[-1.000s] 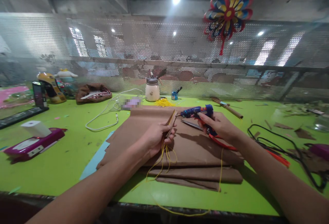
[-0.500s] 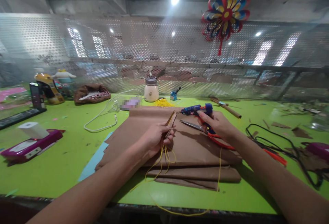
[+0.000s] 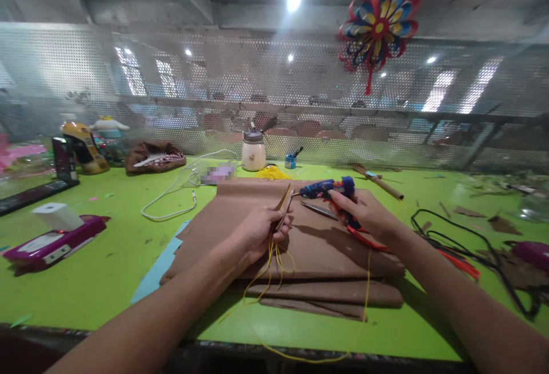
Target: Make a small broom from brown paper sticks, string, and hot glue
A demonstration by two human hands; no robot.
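My left hand (image 3: pixel 266 228) pinches a narrow folded strip of brown paper (image 3: pixel 285 202), its upper end parted into two layers. Yellow string (image 3: pixel 274 259) dangles below that hand and trails to the table's front edge. My right hand (image 3: pixel 358 214) is wrapped round a blue glue gun (image 3: pixel 326 187), whose nozzle points left at the strip's upper end; I cannot tell whether it touches. Red-handled scissors (image 3: pixel 319 210) are under my right hand, partly hidden by it. Beneath both hands lies a stack of brown paper (image 3: pixel 240 237).
A white bottle (image 3: pixel 253 154), a heap of yellow string (image 3: pixel 274 172) and a small blue jar (image 3: pixel 290 161) stand behind the paper. To the left are a white cable (image 3: pixel 165 215) and a purple power strip (image 3: pixel 55 242). A black cord (image 3: pixel 463 219) lies right.
The glue gun has shifted slightly left, bringing its nozzle closer to the strip's upper end. My left hand keeps its hold on the strip, almost still.
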